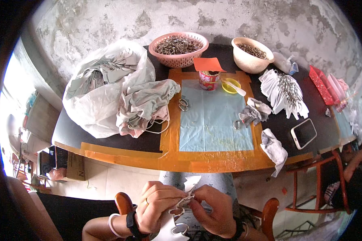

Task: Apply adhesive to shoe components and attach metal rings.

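Above my lap, in front of the table, I hold a white flat strip [169,229] with wavy, notched edges. Several metal rings [181,228] sit along one side of it. My left hand [159,204] is closed on the strip, its fingertips pressed near the upper end. Opposite it, my right hand [214,209] pinches at the same edge, beside a ring. The fingertips partly hide the spot where both hands meet. On the light blue sheet [213,116] lie a few loose rings [183,105] at the left and another ring [236,124] at the right.
A pink basket [177,61] and a cream bowl [251,66] hold metal rings. Left stands a plastic bag [94,110] of strips, with a cloth [142,102]. Also here are a can [208,82], yellow dish [231,89], ringed strips [279,90] and phone [304,133]. Another person's arm [356,158] shows right.
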Action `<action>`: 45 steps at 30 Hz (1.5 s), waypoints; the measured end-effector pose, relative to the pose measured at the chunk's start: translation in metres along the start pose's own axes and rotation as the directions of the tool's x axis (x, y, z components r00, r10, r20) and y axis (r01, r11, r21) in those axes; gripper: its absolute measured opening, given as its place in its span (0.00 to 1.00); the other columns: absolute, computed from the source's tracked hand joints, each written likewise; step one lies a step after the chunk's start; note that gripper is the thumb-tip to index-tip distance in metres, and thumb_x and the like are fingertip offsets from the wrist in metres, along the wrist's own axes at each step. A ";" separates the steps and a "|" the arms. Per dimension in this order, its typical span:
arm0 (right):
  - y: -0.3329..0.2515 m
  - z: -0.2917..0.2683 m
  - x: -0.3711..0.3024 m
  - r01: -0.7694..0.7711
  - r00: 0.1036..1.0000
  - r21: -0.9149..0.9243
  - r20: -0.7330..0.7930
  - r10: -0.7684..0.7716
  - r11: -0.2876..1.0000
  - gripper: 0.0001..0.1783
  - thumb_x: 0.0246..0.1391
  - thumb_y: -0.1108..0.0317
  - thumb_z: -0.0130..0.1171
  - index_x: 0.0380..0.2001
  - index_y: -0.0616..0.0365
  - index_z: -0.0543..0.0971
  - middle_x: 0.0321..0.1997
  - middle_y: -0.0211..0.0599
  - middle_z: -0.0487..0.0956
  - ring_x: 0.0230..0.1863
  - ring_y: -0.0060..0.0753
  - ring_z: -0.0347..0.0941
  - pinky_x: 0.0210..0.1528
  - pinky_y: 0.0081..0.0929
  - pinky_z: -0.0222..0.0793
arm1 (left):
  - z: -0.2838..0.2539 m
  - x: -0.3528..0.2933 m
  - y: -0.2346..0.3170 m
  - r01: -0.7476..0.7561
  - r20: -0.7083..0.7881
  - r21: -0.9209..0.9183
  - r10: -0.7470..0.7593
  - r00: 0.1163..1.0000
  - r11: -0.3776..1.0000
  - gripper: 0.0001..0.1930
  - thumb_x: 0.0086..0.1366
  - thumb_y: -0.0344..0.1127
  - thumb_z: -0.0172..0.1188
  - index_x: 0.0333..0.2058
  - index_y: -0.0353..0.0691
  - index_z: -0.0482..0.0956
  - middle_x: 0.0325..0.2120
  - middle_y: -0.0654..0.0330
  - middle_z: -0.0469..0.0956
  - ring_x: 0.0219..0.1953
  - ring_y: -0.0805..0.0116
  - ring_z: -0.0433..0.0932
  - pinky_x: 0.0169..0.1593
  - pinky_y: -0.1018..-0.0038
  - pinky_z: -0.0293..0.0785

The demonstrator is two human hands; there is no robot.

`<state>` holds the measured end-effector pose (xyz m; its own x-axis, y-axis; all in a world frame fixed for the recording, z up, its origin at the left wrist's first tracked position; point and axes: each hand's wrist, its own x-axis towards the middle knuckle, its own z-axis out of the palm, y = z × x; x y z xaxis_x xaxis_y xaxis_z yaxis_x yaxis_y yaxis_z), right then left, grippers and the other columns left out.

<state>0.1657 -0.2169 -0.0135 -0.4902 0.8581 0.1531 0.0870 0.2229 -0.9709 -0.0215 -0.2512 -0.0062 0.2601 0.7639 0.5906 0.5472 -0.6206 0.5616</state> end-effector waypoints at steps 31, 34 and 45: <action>-0.020 -0.021 0.016 0.483 0.854 -0.262 -0.071 -0.516 0.835 0.12 0.38 0.80 0.63 0.31 0.60 0.79 0.35 0.39 0.76 0.40 0.42 0.72 0.43 0.35 0.64 | 0.000 -0.003 0.007 0.085 -0.002 -0.198 -0.087 0.996 0.976 0.11 0.56 0.30 0.66 0.32 0.41 0.70 0.31 0.55 0.77 0.32 0.61 0.76 0.39 0.65 0.72; -0.023 -0.020 0.016 0.492 0.842 -0.264 -0.099 -0.531 0.829 0.12 0.35 0.82 0.63 0.28 0.59 0.78 0.31 0.39 0.76 0.36 0.42 0.73 0.41 0.35 0.64 | 0.013 -0.001 0.008 0.055 -0.131 -0.064 -0.063 0.989 0.996 0.11 0.54 0.29 0.66 0.31 0.41 0.70 0.30 0.56 0.75 0.32 0.63 0.73 0.37 0.67 0.69; -0.016 -0.023 0.007 0.202 0.960 -0.292 -0.132 -0.249 0.935 0.09 0.39 0.77 0.64 0.28 0.59 0.78 0.30 0.40 0.78 0.32 0.41 0.75 0.38 0.33 0.70 | 0.016 -0.001 0.017 0.233 -0.055 -0.390 -0.275 0.960 0.891 0.13 0.60 0.40 0.59 0.33 0.34 0.75 0.32 0.49 0.76 0.34 0.58 0.75 0.38 0.66 0.70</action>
<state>0.1811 -0.2033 0.0070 -0.3771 0.8292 0.4126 0.2356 0.5168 -0.8231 -0.0002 -0.2598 -0.0070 0.0556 0.8940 0.4445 0.2378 -0.4442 0.8638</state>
